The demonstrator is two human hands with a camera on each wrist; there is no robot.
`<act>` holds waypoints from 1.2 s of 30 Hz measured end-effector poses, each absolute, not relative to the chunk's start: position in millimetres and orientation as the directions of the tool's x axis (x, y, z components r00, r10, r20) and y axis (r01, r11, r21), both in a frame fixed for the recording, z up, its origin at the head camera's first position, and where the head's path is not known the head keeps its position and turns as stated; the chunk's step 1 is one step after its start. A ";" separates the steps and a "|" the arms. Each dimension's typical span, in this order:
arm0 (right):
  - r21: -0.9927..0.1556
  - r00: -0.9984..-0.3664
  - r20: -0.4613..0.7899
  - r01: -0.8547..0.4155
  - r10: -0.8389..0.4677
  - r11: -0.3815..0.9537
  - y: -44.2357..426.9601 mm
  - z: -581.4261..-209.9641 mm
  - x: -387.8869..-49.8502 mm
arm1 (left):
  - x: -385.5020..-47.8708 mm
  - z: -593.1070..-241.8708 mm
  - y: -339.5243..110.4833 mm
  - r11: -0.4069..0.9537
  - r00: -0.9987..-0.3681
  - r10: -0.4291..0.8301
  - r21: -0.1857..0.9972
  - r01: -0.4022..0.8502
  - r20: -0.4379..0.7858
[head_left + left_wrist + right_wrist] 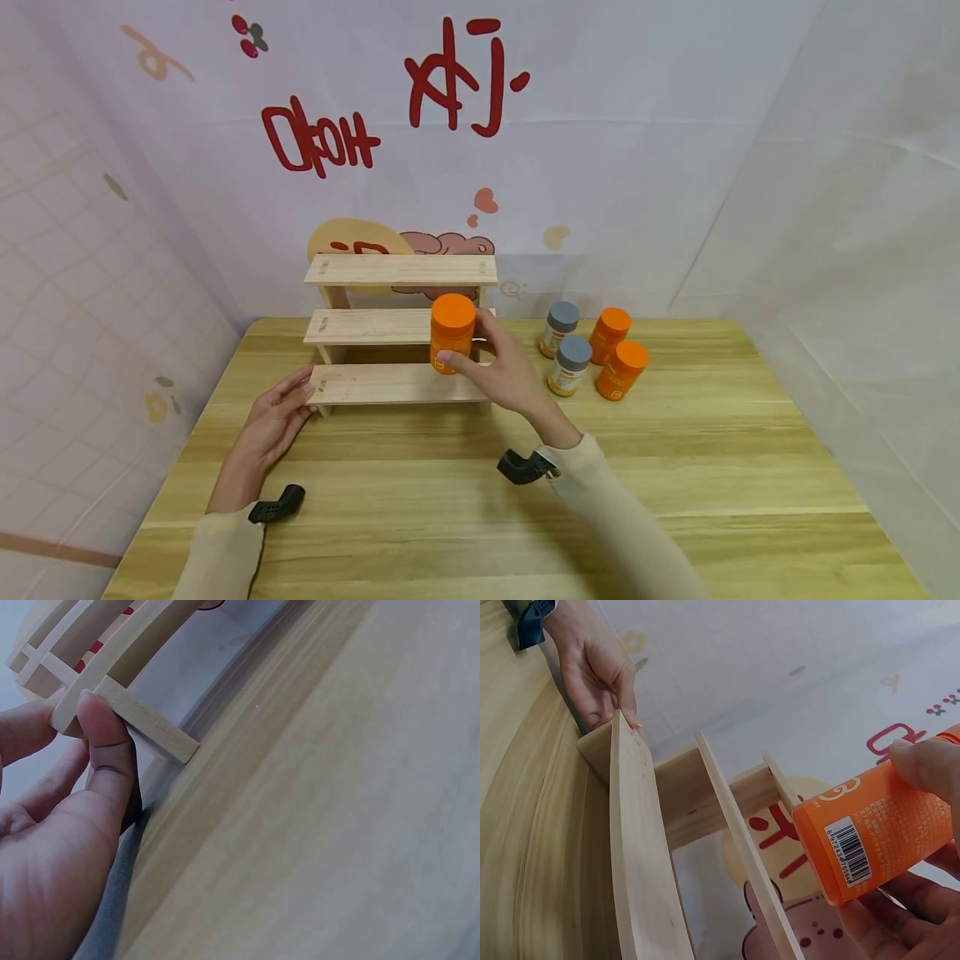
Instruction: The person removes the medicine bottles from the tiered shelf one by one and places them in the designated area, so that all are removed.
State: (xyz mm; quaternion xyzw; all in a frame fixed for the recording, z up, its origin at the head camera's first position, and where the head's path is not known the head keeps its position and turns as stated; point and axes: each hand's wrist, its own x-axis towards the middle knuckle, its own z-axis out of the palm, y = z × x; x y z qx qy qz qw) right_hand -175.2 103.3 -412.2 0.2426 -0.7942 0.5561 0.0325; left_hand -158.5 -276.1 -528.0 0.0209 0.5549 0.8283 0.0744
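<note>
My right hand (504, 367) grips an orange bottle (452, 333) with an orange lid, holding it in the air in front of the right part of a three-step wooden shelf (397, 383). In the right wrist view, a barcode shows on the bottle (877, 832), which is tilted there. At the shelf's left end, my left hand (273, 417) holds the front corner of the lowest board. The left wrist view shows the thumb (105, 731) and fingers pinching that board's end (71, 712).
Right of the shelf stand two grey-lidded bottles (570, 367) and two orange bottles (622, 371) on the wooden table (420, 517). A white printed wall sheet (630, 167) hangs behind the table, and another lines the left side (75, 333).
</note>
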 end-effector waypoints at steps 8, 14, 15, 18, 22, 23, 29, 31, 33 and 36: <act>-0.860 -0.890 0.329 -0.420 -0.314 0.289 131.4 -415.2 -170.1 | -161.4 -528.6 -274.3 -0.344 -0.987 0.152 0.933 -0.106 -0.056; -0.861 -0.913 0.309 -0.387 -0.266 0.329 154.9 -418.1 -167.7 | -163.9 -527.4 -272.3 -0.329 -0.987 0.149 0.939 -0.100 -0.053; -0.860 -0.915 0.308 -0.385 -0.261 0.335 158.7 -418.7 -167.1 | -163.6 -527.2 -272.1 -0.333 -0.987 0.149 0.937 -0.101 -0.054; -0.867 -0.920 0.299 -0.372 -0.252 0.332 169.8 -421.7 -165.8 | -161.9 -527.0 -272.5 -0.344 -0.988 0.142 0.934 -0.102 -0.055; -0.876 -0.925 0.293 -0.362 -0.244 0.320 184.8 -424.5 -161.7 | -159.5 -527.1 -273.6 -0.356 -0.989 0.134 0.929 -0.101 -0.056; -0.876 -0.926 0.291 -0.359 -0.240 0.323 188.5 -425.4 -160.4 | -159.1 -527.3 -274.0 -0.363 -0.989 0.138 0.926 -0.103 -0.056; -0.877 -0.938 0.273 -0.334 -0.213 0.346 206.6 -435.4 -152.9 | -157.2 -527.0 -275.6 -0.369 -0.989 0.143 0.925 -0.094 -0.043; -0.878 -0.942 0.263 -0.323 -0.207 0.353 211.7 -439.2 -149.8 | -156.8 -527.2 -275.6 -0.360 -0.989 0.141 0.929 -0.090 -0.041; -0.879 -0.946 0.255 -0.314 -0.201 0.359 216.8 -442.9 -146.4 | -156.9 -527.3 -275.4 -0.356 -0.989 0.143 0.930 -0.091 -0.042; -0.881 -0.947 0.254 -0.310 -0.194 0.358 224.6 -449.6 -141.6 | -157.4 -527.7 -274.5 -0.349 -0.989 0.144 0.932 -0.092 -0.044</act>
